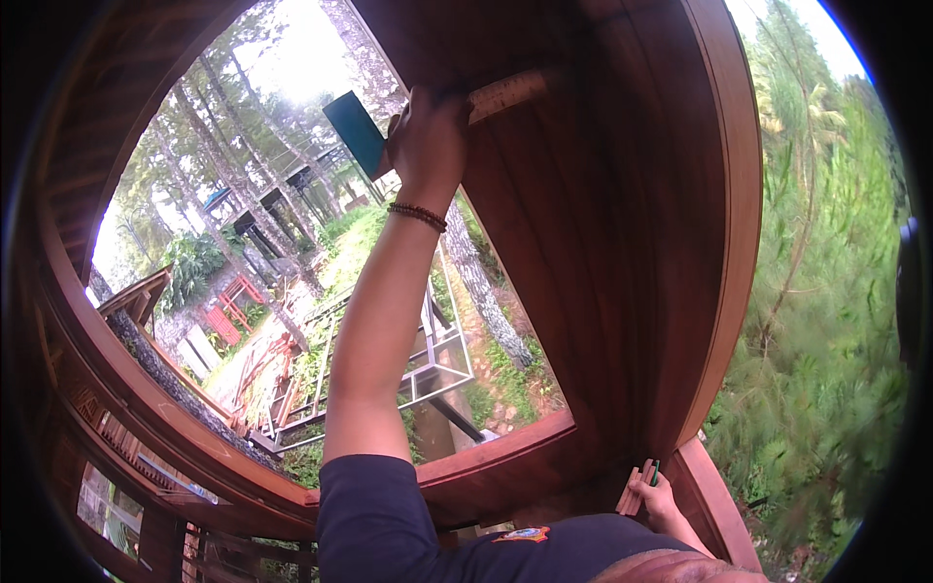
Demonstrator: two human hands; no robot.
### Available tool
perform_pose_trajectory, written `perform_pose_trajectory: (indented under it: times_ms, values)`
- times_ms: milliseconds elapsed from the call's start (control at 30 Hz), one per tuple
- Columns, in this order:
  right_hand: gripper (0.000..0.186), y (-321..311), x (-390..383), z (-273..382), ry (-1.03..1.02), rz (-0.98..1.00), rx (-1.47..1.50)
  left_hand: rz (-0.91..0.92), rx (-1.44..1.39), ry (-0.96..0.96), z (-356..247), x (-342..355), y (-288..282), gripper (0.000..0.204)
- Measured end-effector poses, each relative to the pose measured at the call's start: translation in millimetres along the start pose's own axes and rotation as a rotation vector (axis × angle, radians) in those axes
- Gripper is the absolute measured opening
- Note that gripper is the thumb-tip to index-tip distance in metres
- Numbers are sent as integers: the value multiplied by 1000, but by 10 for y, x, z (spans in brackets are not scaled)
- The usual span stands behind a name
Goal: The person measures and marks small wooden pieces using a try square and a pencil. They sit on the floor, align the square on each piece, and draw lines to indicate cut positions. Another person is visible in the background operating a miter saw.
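Left hand pressing try square against wooden panel, fingers closed; right hand gripping pencil; square risking slipping, falling outside.

Two hands; one try square; one bead bracelet; one wooden panel.

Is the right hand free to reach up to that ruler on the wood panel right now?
Probably not readily: the right hand is low at the panel's base, fingers closed on small sticks. The ruler sits high, pinned by the left hand.
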State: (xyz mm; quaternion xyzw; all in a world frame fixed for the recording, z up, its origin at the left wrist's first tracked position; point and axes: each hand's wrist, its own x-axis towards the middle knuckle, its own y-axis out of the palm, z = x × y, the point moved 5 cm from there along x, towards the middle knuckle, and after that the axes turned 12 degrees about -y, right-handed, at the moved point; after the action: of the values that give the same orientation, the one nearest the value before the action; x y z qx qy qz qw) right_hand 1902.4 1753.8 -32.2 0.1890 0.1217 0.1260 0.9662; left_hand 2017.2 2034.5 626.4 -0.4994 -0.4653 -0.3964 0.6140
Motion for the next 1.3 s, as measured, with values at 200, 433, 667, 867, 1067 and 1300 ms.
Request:
perform_pose_trajectory:
  times_ms: [200,433,667,867,1067,1300]
  values:
    - [36,0,-638,-293,-4,-189,-41,-6,9,63,-6,-3,2,20]
    - [38,-214,-1606,-137,-28,-466,-42,-4,-11,48,6,-19,-26,22]
    - [36,-250,-2041,37,-181,-513,-16,21,-34,4,1,-22,-45,21]
    - [40,-430,-2279,-141,-183,-570,40,65,7,-16,11,-14,-11,24]
    - [42,-977,-2890,-512,-184,-744,-15,65,15,-14,16,-6,35,25]
    - [43,-1449,-3607,-853,-149,-814,205,111,44,-35,20,53,47,24]
